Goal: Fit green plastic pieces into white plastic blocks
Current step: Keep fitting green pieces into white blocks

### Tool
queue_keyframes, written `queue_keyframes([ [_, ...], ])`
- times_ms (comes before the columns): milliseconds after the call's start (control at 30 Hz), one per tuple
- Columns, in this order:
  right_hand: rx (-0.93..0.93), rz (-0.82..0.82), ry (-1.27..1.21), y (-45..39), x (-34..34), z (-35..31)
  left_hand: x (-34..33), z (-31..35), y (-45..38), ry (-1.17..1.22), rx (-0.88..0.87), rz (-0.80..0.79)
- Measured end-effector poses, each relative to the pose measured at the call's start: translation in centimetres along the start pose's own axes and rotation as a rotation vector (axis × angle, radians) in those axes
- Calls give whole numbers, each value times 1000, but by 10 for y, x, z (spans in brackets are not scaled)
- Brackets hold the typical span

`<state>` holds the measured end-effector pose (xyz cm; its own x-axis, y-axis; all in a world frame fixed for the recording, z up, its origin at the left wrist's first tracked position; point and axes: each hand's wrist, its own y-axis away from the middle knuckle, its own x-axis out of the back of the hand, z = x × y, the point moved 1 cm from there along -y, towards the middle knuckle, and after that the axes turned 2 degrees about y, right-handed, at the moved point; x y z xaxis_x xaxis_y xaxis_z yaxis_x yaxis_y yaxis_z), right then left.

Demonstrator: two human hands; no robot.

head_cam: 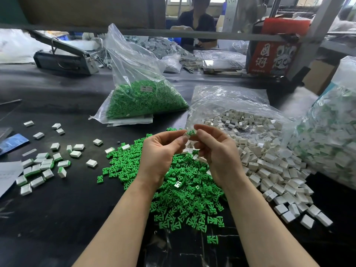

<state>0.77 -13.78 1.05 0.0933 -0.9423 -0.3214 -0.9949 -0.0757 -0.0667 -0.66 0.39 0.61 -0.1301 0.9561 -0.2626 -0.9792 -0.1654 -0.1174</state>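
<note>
My left hand [158, 157] and my right hand [217, 151] meet above the middle of the table. Between their fingertips they pinch one white block [186, 135] with a green piece [191, 132] set against its top. More white blocks show in the curl of my right hand. Below my hands spreads a heap of loose green pieces [185, 191]. To the right lies a heap of loose white blocks [273, 166], spilling from an open clear bag. Joined white-and-green blocks [40, 168] lie scattered at the left.
A clear bag of green pieces [142, 97] stands behind the heap. A bag of joined blocks [327, 139] sits at the right edge. A sealing machine [63, 56] is at the back left, a red box [273, 54] at the back right. A person sits across the table.
</note>
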Motion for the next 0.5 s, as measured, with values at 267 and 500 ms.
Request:
queue_keyframes([
  [267, 200, 24, 174, 3, -1, -1, 0, 0, 1, -34, -33, -12],
  [500, 96, 110, -24, -3, 4, 3, 1, 0, 0, -35, -25, -3],
])
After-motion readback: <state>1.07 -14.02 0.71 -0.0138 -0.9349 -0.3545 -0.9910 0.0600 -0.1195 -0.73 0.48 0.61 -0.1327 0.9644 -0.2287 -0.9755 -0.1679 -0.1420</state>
